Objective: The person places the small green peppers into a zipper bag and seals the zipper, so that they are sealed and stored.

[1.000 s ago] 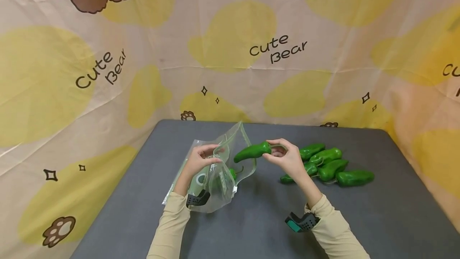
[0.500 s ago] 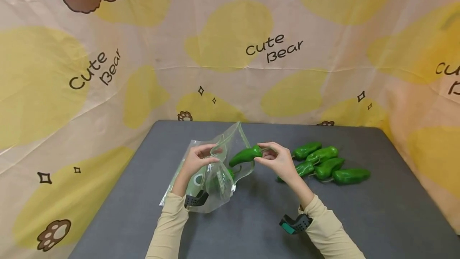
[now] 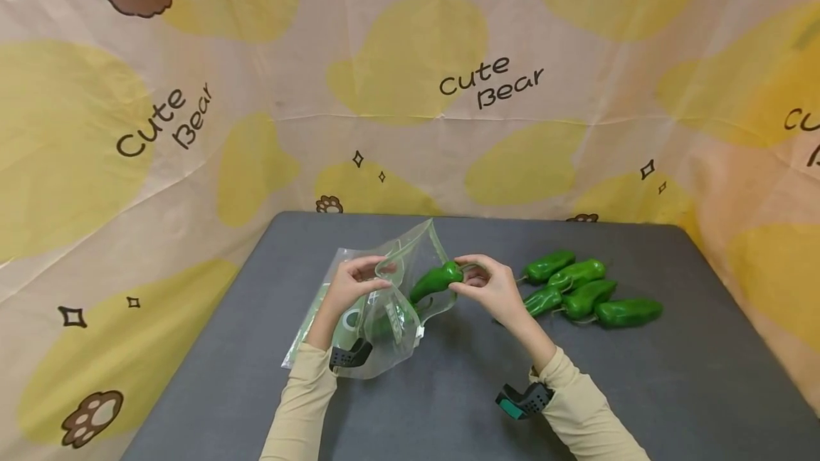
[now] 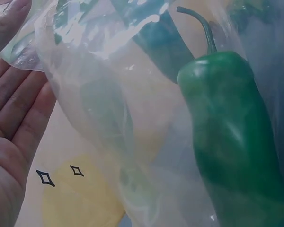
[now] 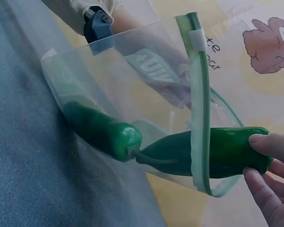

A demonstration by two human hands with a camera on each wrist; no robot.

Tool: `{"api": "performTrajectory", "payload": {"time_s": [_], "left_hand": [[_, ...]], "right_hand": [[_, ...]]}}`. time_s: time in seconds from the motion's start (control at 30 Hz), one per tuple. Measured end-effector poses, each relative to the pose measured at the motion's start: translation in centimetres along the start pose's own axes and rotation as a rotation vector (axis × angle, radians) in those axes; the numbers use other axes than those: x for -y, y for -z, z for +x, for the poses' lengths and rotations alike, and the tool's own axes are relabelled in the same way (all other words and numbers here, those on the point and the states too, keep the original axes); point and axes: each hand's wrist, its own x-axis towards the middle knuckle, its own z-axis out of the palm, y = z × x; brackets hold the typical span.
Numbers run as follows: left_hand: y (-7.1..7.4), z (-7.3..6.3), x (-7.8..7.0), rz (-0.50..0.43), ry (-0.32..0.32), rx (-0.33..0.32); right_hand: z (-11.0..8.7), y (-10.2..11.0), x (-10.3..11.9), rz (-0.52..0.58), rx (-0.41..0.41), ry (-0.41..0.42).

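My left hand (image 3: 349, 292) grips the side of a clear zip bag (image 3: 378, 365), whose green-edged mouth gapes to the right. Between thumb and fingertips, my right hand (image 3: 496, 294) pinches a green pepper (image 3: 437, 279) by its stem end. In the right wrist view the front part of this held pepper (image 5: 232, 146) lies inside the bag, past the green zip strip (image 5: 199, 118), and its stem end is outside. Another pepper (image 5: 102, 132) lies in the bag, its stem pointing to the mouth. A white slider (image 5: 197, 40) sits on the zip.
Several more green peppers (image 3: 586, 297) lie grouped on the grey table (image 3: 673, 390), right of my right hand. A patterned cloth (image 3: 410, 91) hangs behind the table. Both wrists wear black camera mounts, such as the right one (image 3: 524, 401).
My right hand has moved left with the pepper, and the pepper's tip has passed into the bag's mouth. My left hand keeps its hold on the bag.
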Motion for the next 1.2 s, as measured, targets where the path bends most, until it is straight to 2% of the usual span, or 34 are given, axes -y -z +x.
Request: {"api": "performTrajectory", "payload": {"time_s": [0.23, 0.57, 0.73, 0.83, 1.03, 1.2], "left_hand": [[-0.2, 0.2, -0.4, -0.021, -0.013, 0.008], [-0.4, 0.4, -0.6, -0.075, -0.041, 0.023], [-0.5, 0.4, -0.8, -0.050, -0.043, 0.032], [-0.5, 0.3, -0.9, -0.042, -0.037, 0.023], [-0.3, 0.3, -0.9, -0.038, -0.049, 0.005], [-0.2, -0.1, -1.0, -0.013, -0.015, -0.013]], "right_hand": [[0.1, -0.3, 0.0, 0.057, -0.015, -0.008], [0.1, -0.8, 0.0, 0.120, 0.035, -0.052], [0.1, -1.0, -0.4, 0.145, 0.053, -0.057], [0.0, -0.9, 0.4, 0.154, 0.052, -0.067], [-0.4, -0.1, 0.6, 0.166, 0.017, -0.025], [-1.1, 1.2, -0.8, 0.139, -0.008, 0.052]]}}
